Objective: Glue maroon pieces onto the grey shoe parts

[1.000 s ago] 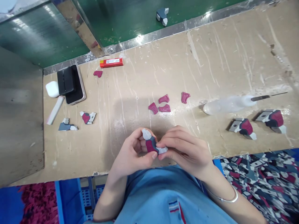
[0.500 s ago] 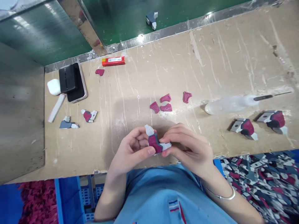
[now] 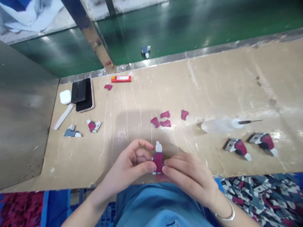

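Near the table's front edge, a maroon, white and dark grey part (image 3: 158, 161) stands nearly upright between my hands. My left hand (image 3: 132, 164) pinches its left side with the thumb on the maroon face. From the right, my right hand (image 3: 189, 175) holds its lower edge with closed fingers. Beyond them lie small maroon pieces (image 3: 165, 123), with another maroon piece (image 3: 185, 114) to their right. Two assembled parts (image 3: 239, 148) rest at the right, and two more (image 3: 94, 126) at the left.
A white bottle with a thin dark tip (image 3: 219, 125) lies at the right. A phone (image 3: 88, 104), white case (image 3: 65, 97) and red box (image 3: 121, 78) are at the left. Bins of maroon pieces (image 3: 22, 208) and mixed parts (image 3: 265, 198) sit below the table (image 3: 224, 78).
The held part has turned more upright, and my right fingers have shifted to its lower right side. The view has tilted, so the table's contents appear lower.
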Action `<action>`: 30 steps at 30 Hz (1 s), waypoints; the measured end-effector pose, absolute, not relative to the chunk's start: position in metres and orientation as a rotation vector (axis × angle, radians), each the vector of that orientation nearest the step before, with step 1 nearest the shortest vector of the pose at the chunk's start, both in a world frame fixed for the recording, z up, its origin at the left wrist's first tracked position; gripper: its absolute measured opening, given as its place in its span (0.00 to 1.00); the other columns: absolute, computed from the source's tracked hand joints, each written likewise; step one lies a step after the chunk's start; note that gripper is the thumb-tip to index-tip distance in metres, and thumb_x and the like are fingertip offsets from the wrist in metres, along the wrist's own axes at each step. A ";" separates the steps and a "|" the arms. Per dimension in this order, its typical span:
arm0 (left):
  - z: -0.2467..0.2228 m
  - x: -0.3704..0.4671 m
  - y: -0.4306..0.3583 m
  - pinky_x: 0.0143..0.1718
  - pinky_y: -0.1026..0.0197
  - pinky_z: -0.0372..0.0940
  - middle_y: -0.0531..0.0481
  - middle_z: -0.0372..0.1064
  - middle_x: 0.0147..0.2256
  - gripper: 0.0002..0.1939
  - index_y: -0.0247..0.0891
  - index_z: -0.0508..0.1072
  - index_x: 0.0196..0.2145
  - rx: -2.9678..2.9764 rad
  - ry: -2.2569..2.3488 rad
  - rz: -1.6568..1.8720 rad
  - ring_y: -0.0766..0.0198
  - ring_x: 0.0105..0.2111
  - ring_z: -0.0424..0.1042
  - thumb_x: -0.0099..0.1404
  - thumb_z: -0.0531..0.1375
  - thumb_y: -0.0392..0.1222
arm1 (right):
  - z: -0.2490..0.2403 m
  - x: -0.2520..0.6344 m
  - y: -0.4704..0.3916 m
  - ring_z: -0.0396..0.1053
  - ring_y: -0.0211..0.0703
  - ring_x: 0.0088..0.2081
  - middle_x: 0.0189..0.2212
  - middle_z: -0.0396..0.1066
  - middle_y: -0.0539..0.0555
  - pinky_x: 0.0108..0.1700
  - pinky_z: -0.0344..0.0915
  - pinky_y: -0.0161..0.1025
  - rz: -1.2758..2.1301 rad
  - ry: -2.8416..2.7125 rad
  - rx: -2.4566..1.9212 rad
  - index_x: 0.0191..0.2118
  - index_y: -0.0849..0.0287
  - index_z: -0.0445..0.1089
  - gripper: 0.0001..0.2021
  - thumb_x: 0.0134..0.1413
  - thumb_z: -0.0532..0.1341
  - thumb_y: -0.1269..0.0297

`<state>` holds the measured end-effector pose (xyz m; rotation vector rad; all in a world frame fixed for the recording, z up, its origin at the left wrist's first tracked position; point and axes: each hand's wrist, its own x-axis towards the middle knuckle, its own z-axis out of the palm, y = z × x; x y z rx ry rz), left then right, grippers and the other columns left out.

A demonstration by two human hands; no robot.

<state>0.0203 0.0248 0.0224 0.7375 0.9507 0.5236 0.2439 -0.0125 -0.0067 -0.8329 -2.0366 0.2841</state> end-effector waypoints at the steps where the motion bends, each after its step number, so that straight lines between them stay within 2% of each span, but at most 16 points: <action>1: 0.026 0.021 0.029 0.33 0.73 0.66 0.60 0.75 0.28 0.30 0.40 0.71 0.45 0.753 0.953 0.478 0.75 0.27 0.74 0.61 0.79 0.60 | -0.003 0.246 -0.012 0.83 0.41 0.42 0.37 0.84 0.56 0.48 0.82 0.36 0.280 -2.040 -0.840 0.48 0.64 0.76 0.07 0.77 0.59 0.73; 4: 0.040 0.030 0.044 0.35 0.67 0.70 0.59 0.75 0.28 0.27 0.41 0.70 0.45 0.890 0.922 0.303 0.69 0.29 0.77 0.65 0.74 0.63 | 0.005 0.254 -0.009 0.83 0.39 0.40 0.36 0.84 0.55 0.46 0.81 0.33 0.241 -2.042 -0.863 0.48 0.65 0.76 0.08 0.78 0.59 0.71; 7: 0.051 0.048 0.072 0.38 0.63 0.73 0.55 0.81 0.33 0.14 0.42 0.73 0.46 1.456 1.009 0.139 0.63 0.33 0.82 0.74 0.66 0.54 | 0.005 0.267 -0.008 0.81 0.37 0.34 0.32 0.82 0.54 0.41 0.80 0.31 0.143 -2.022 -0.943 0.46 0.64 0.75 0.09 0.79 0.58 0.68; 10: 0.050 0.069 0.128 0.47 0.55 0.75 0.50 0.85 0.40 0.06 0.42 0.78 0.44 2.149 1.261 0.050 0.55 0.43 0.84 0.76 0.62 0.45 | -0.007 0.287 -0.015 0.79 0.39 0.29 0.30 0.81 0.54 0.35 0.78 0.34 -0.001 -2.002 -1.068 0.44 0.62 0.75 0.08 0.78 0.59 0.69; 12: 0.044 0.079 0.182 0.61 0.45 0.71 0.39 0.82 0.52 0.10 0.37 0.79 0.50 2.279 1.426 0.120 0.46 0.57 0.79 0.77 0.58 0.38 | -0.018 0.305 -0.026 0.79 0.41 0.29 0.29 0.80 0.54 0.33 0.77 0.36 -0.102 -1.999 -1.150 0.44 0.63 0.75 0.05 0.76 0.62 0.71; 14: 0.037 0.086 0.241 0.71 0.39 0.61 0.33 0.74 0.64 0.16 0.32 0.76 0.58 2.366 1.568 0.207 0.42 0.68 0.69 0.76 0.57 0.33 | -0.029 0.324 -0.039 0.80 0.43 0.30 0.30 0.81 0.55 0.33 0.78 0.38 -0.197 -1.997 -1.219 0.46 0.62 0.76 0.04 0.75 0.63 0.71; 16: 0.030 0.089 0.294 0.75 0.34 0.56 0.35 0.68 0.69 0.19 0.33 0.74 0.62 2.417 1.662 0.274 0.41 0.73 0.62 0.78 0.61 0.38 | -0.038 0.343 -0.050 0.81 0.44 0.32 0.31 0.82 0.55 0.35 0.79 0.39 -0.307 -1.998 -1.288 0.48 0.61 0.77 0.04 0.75 0.64 0.71; 17: 0.026 0.089 0.317 0.73 0.30 0.58 0.37 0.67 0.69 0.20 0.36 0.74 0.62 2.415 1.727 0.303 0.40 0.72 0.64 0.77 0.65 0.43 | -0.041 0.352 -0.055 0.82 0.44 0.32 0.32 0.83 0.56 0.36 0.79 0.39 -0.359 -1.999 -1.325 0.48 0.61 0.76 0.04 0.75 0.63 0.71; 18: 0.023 0.088 0.336 0.70 0.30 0.63 0.38 0.69 0.68 0.21 0.37 0.75 0.62 2.416 1.757 0.321 0.41 0.68 0.68 0.76 0.67 0.48 | -0.044 0.360 -0.059 0.82 0.44 0.33 0.32 0.83 0.56 0.36 0.79 0.39 -0.399 -2.001 -1.371 0.48 0.61 0.76 0.04 0.75 0.63 0.71; 20: 0.019 0.082 0.363 0.61 0.38 0.71 0.39 0.75 0.60 0.21 0.36 0.77 0.58 2.414 1.757 0.332 0.48 0.59 0.76 0.77 0.66 0.54 | -0.048 0.375 -0.064 0.82 0.44 0.34 0.34 0.83 0.56 0.36 0.79 0.39 -0.437 -1.990 -1.468 0.48 0.60 0.76 0.04 0.74 0.64 0.72; 21: 0.018 0.079 0.371 0.57 0.42 0.70 0.41 0.78 0.53 0.21 0.33 0.79 0.52 2.425 1.743 0.348 0.49 0.58 0.77 0.80 0.61 0.56 | -0.049 0.380 -0.066 0.82 0.45 0.35 0.35 0.83 0.57 0.36 0.79 0.40 -0.436 -1.979 -1.521 0.48 0.60 0.76 0.04 0.74 0.64 0.71; 22: 0.017 0.075 0.376 0.51 0.45 0.63 0.41 0.78 0.44 0.26 0.27 0.78 0.44 2.438 1.718 0.355 0.49 0.61 0.76 0.83 0.55 0.55 | -0.050 0.384 -0.068 0.82 0.46 0.36 0.36 0.83 0.58 0.36 0.79 0.41 -0.430 -1.954 -1.572 0.49 0.60 0.76 0.04 0.75 0.64 0.68; 23: 0.016 0.071 0.378 0.45 0.45 0.57 0.43 0.75 0.34 0.32 0.25 0.76 0.36 2.450 1.706 0.369 0.43 0.65 0.74 0.83 0.50 0.57 | -0.050 0.385 -0.070 0.83 0.48 0.38 0.39 0.83 0.60 0.38 0.80 0.42 -0.424 -1.914 -1.618 0.50 0.60 0.76 0.06 0.75 0.65 0.65; 25: 0.017 0.065 0.376 0.38 0.43 0.45 0.46 0.62 0.23 0.39 0.25 0.69 0.25 2.469 1.695 0.389 0.32 0.69 0.67 0.80 0.46 0.62 | -0.049 0.380 -0.074 0.83 0.51 0.41 0.42 0.83 0.62 0.41 0.81 0.45 -0.399 -1.761 -1.672 0.53 0.60 0.76 0.11 0.73 0.67 0.59; 27: 0.020 0.059 0.366 0.39 0.43 0.47 0.45 0.59 0.21 0.37 0.30 0.69 0.23 2.480 1.710 0.403 0.27 0.67 0.69 0.74 0.49 0.67 | -0.044 0.362 -0.078 0.82 0.50 0.41 0.41 0.83 0.60 0.42 0.80 0.44 -0.256 -1.537 -1.635 0.52 0.56 0.77 0.10 0.72 0.68 0.58; 30: 0.029 0.048 0.335 0.45 0.39 0.61 0.41 0.72 0.28 0.25 0.42 0.76 0.28 2.496 1.732 0.415 0.32 0.58 0.76 0.68 0.56 0.64 | -0.034 0.319 -0.075 0.77 0.44 0.31 0.33 0.80 0.52 0.33 0.74 0.38 0.461 -1.146 -1.306 0.51 0.52 0.78 0.11 0.73 0.66 0.53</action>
